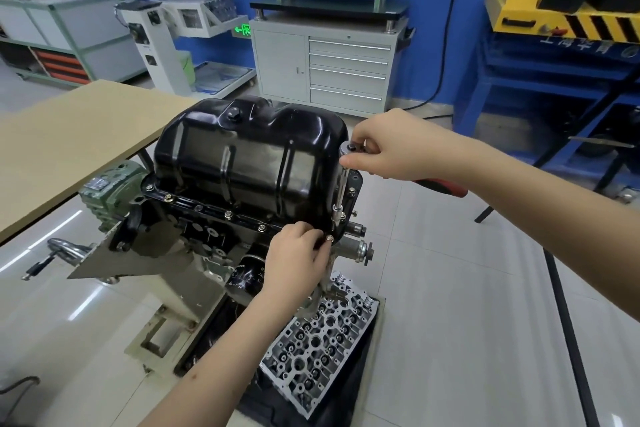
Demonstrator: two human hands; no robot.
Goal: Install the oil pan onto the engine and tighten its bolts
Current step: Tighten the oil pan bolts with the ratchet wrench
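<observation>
1. Head view: a pale wooden tabletop [69, 142] fills the 9 o'clock side, and a grey metal drawer cabinet [325, 66] stands at 12 o'clock against the blue-and-white wall.
2. Centre frame holds the engine block on its beige steel stand [166, 274], turned underside up.
3. Seated on top of the engine is the glossy black pressed-steel oil pan [249, 163]; its flange lies along the block, with small silver flange bolts [228, 215] showing along the near edge.
4. At 6 o'clock from the pan, a bare aluminium cylinder head [318, 347] lies on the floor on a dark mat.
5. A black cylindrical oil filter [244, 276] hangs beneath the block, just beside the left wrist.
6. The right hand [384, 149], at 3 o'clock of the pan, grips the head of a chrome ratchet wrench with a red-and-black handle [349, 149]; its extension drops upright to the flange at the pan's right end.
7. The left hand [298, 256], at 5 o'clock of the pan, pinches a small silver bolt [329, 238] with curled fingertips at the flange's near right corner.
</observation>
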